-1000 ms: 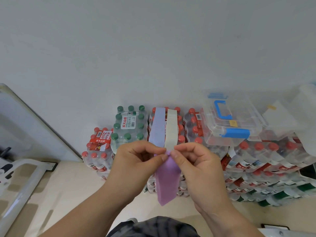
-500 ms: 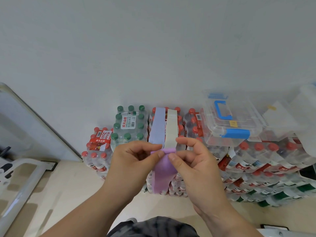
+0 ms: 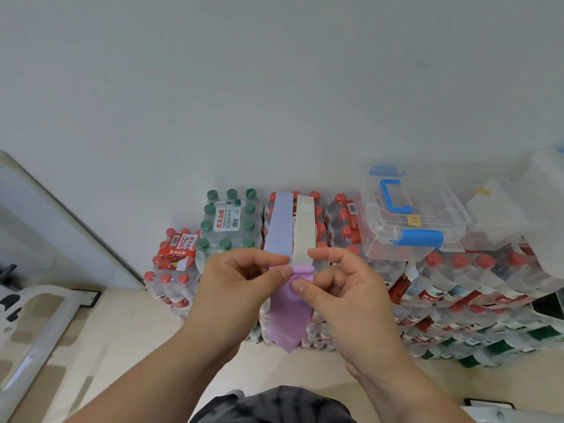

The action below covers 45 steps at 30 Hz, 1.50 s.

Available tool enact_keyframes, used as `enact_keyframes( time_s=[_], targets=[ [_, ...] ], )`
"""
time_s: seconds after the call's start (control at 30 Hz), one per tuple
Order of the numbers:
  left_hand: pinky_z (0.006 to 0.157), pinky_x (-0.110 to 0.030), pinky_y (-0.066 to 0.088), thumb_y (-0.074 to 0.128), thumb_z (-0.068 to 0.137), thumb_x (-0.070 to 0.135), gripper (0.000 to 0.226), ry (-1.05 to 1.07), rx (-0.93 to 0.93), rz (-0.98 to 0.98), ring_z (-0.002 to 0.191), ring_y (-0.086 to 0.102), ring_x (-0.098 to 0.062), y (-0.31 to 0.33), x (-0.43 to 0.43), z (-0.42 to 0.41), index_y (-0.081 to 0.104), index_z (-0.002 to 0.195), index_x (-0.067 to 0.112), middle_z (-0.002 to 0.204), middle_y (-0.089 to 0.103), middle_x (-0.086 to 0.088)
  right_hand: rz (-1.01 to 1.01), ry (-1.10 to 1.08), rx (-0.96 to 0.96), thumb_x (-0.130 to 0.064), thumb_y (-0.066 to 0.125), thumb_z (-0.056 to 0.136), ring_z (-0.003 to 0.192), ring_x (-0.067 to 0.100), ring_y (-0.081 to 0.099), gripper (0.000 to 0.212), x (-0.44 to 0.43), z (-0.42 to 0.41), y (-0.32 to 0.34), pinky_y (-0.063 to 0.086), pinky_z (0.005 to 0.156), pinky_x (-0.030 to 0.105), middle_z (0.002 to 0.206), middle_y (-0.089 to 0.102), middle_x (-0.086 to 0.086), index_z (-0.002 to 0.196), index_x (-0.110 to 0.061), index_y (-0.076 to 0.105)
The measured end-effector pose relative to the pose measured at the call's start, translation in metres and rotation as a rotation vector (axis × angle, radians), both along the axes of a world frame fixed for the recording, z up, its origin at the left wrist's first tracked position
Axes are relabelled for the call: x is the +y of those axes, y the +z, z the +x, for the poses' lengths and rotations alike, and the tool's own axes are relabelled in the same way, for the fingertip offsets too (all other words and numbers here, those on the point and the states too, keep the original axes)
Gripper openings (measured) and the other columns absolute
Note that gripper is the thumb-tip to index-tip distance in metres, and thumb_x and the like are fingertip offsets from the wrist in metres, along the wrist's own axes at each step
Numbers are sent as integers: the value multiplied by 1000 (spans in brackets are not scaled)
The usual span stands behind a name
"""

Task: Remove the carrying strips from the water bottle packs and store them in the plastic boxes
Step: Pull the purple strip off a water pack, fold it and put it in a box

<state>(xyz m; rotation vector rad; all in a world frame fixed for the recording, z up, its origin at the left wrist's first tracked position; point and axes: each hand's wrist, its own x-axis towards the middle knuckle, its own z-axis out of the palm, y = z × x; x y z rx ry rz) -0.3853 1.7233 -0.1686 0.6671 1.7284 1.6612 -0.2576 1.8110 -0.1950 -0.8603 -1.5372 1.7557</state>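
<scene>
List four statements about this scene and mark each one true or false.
1. The left hand and the right hand both pinch the purple strip. True.
2. The plastic box has a red handle. False: its handle and latch are blue.
3. A cream strip and a pale blue strip lie side by side over a red-capped pack. True.
4. The green-capped pack stands to the right of the plastic box. False: it stands to the left of it, beyond the pack with the two strips.
</scene>
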Motion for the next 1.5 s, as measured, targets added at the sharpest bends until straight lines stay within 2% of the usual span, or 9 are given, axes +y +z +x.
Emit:
enact_keyframes(
  time_s=[0.13,0.43,0.7,0.87,1.0,1.1,1.2,1.3,1.5],
  targets=[
    [70,-29,56,77,78,3,12,14,29,-6,77,71,-28,-4,1,-1,80,85,13,79,75,-14,5,18,-20,-6,82,80,79,35,72,37,2,2,1,61,75,34,73,71,14,106,-29,68],
    [64,-20,54,76,78,-3,14,16,82,21,68,67,-18,-7,3,0,79,80,12,75,74,-13,-11,46,-37,-9,79,81,79,17,75,24,5,6,7,60,81,34,80,78,6,100,-22,72],
    [75,-39,59,76,73,-11,27,-53,69,57,80,68,-39,-5,4,3,79,73,15,79,75,-14,21,-14,4,-6,71,88,85,16,75,9,8,5,5,56,82,29,83,81,0,95,-12,72],
    [74,-34,58,78,74,6,14,-48,30,43,81,68,-38,-4,4,3,81,83,17,81,75,-17,52,-32,-6,-8,71,89,83,17,73,11,7,4,3,57,80,29,84,79,0,93,-18,73],
    [76,-39,59,77,78,4,15,-34,45,0,85,69,-39,-5,4,2,81,85,16,81,76,-13,56,-30,-30,-8,71,90,84,17,74,16,7,3,5,59,84,39,84,79,-1,97,-21,70],
    [66,-23,57,78,77,2,16,-21,67,-9,75,71,-26,-3,4,1,81,83,17,77,77,-8,22,-20,-53,-13,71,90,86,26,75,19,6,2,4,59,89,50,83,79,5,105,-24,66],
    [65,-22,57,79,77,3,16,7,102,-17,73,71,-21,-3,4,1,81,83,18,76,77,-5,37,-22,-71,-14,74,88,84,31,73,24,6,1,4,57,88,56,78,77,10,106,-28,66],
    [71,-32,62,79,78,7,13,34,125,-24,79,72,-29,-5,4,0,81,87,16,78,77,-6,68,-1,-77,-12,77,86,78,30,72,31,5,0,6,59,86,49,72,74,9,108,-30,66],
    [65,-18,55,78,78,1,12,29,91,-6,72,72,-19,-3,4,-1,80,83,12,75,77,-7,94,16,-80,-12,81,82,60,9,63,34,3,-2,7,58,70,29,61,67,3,106,-30,65]
  ],
)
